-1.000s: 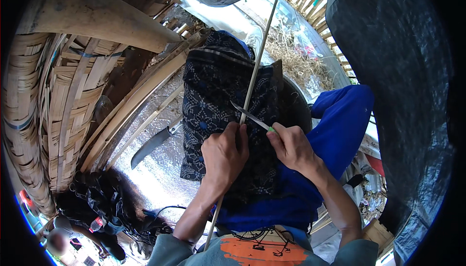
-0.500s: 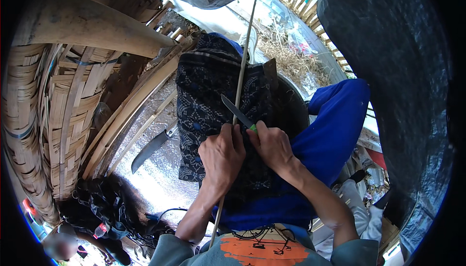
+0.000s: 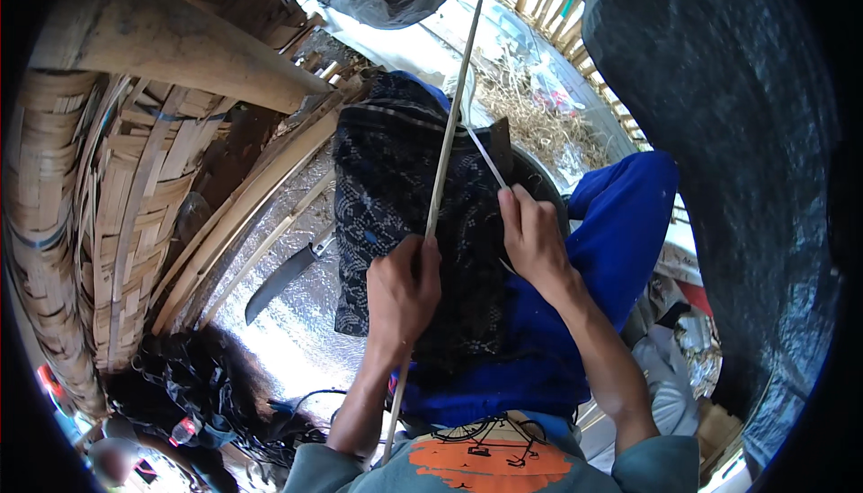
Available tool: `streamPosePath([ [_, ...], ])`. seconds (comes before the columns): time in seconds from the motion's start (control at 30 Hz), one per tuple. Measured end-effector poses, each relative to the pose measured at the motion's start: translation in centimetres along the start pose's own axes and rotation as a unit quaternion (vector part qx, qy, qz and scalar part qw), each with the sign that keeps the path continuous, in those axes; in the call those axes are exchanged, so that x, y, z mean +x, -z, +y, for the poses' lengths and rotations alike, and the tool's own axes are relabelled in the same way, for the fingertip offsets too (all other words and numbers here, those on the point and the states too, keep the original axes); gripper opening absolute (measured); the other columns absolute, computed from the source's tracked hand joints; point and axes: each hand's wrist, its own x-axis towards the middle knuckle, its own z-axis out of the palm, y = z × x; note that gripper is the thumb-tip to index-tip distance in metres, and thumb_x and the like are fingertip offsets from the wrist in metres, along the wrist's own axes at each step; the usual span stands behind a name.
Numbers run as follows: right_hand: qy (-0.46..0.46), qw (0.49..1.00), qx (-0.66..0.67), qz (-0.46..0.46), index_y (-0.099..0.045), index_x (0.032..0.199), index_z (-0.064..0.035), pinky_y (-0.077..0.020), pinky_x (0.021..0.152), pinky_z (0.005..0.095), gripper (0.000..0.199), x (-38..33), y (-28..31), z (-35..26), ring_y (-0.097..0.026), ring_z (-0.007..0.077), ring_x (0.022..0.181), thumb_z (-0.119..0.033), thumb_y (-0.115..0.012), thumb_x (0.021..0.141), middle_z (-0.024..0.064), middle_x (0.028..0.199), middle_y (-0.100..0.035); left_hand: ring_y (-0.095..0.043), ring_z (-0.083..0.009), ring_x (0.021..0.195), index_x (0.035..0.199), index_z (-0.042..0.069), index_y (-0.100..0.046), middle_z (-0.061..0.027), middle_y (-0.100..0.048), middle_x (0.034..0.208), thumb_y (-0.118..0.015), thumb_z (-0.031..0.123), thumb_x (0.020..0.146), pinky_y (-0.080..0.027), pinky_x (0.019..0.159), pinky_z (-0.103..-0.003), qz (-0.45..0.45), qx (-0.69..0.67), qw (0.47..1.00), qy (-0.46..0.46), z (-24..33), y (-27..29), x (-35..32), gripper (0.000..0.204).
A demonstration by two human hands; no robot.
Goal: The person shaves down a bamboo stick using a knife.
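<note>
A long, thin bamboo strip (image 3: 444, 165) runs from near my waist up past the far edge of my lap. My left hand (image 3: 402, 288) is closed around it at about its middle, thumb along the strip. Closed on a knife, my right hand (image 3: 538, 234) is to the right of the strip. The narrow knife blade (image 3: 488, 159) points up and left, looks pale in the light, and its tip comes close to the strip; whether they touch I cannot tell. The knife's handle is hidden in my fingers. Dark patterned cloth (image 3: 387, 187) covers my lap underneath both hands.
A broad-bladed machete (image 3: 286, 279) lies on the shiny floor left of the cloth. Split bamboo lengths (image 3: 243, 210) and woven bamboo panels (image 3: 144, 205) stand at the left. Dark sheeting (image 3: 719, 160) hangs at the right. Dry straw (image 3: 517, 102) lies ahead; a person (image 3: 117, 457) is at lower left.
My right hand has moved up and right, and the knife blade has swung away from crossing the strip near my left hand. My left hand keeps hold of the strip, slightly lower.
</note>
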Motion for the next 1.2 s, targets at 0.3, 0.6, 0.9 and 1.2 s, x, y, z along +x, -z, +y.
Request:
streamPosePath([
  [0.3,0.102,0.984,0.051,-0.138,-0.049,0.075,-0.0015,-0.0411,0.041,0.0406,0.03,-2.0,-0.1,-1.1,-0.058,0.0348,0.048,-0.022,-0.056,0.096,0.0158,0.05,-0.051,-0.055,-0.0203,0.046,0.079,-0.002,-0.063,-0.0118,-0.054,0.053,-0.053,0.022,0.096,-0.038,0.047,-0.034,-0.074,-0.114,0.99,0.039,-2.1,0.7,0.7,0.031],
  [0.6,0.102,0.978,-0.038,-0.179,-0.05,0.072,-0.0025,-0.0458,0.039,0.0419,0.033,-1.6,-1.1,-1.4,-0.06,0.0353,0.046,-0.025,-0.059,0.095,0.0161,0.047,-0.053,-0.045,-0.0073,0.048,0.078,-0.004,-0.062,-0.0025,-0.049,0.052,-0.052,0.024,0.097,-0.033,0.046,-0.028,-0.074,-0.167,0.976,0.121,-2.3,0.7,0.5,0.036],
  [0.9,0.022,0.995,-0.063,-0.077,-0.054,0.072,0.0005,-0.0456,0.042,0.045,0.037,2.2,-2.0,-0.8,-0.061,0.0395,0.051,-0.026,-0.052,0.099,0.0208,0.05,-0.054,-0.041,-0.0058,0.049,0.076,-0.004,-0.063,-0.0017,-0.047,0.05,-0.055,0.022,0.096,-0.03,0.046,-0.027,-0.068,-0.149,0.98,0.115,-1.7,0.1,-1.2,0.034],
  [1.2,0.071,0.977,0.056,-0.192,-0.049,0.073,-0.0003,-0.036,0.04,0.0413,0.032,-1.5,1.2,-1.7,-0.054,0.0371,0.046,-0.021,-0.055,0.097,0.0176,0.048,-0.047,-0.044,-0.0086,0.045,0.075,-0.003,-0.063,-0.0058,-0.049,0.05,-0.054,0.023,0.096,-0.032,0.045,-0.029,-0.066,-0.151,0.983,0.077,-2.0,0.2,0.1,0.034],
])
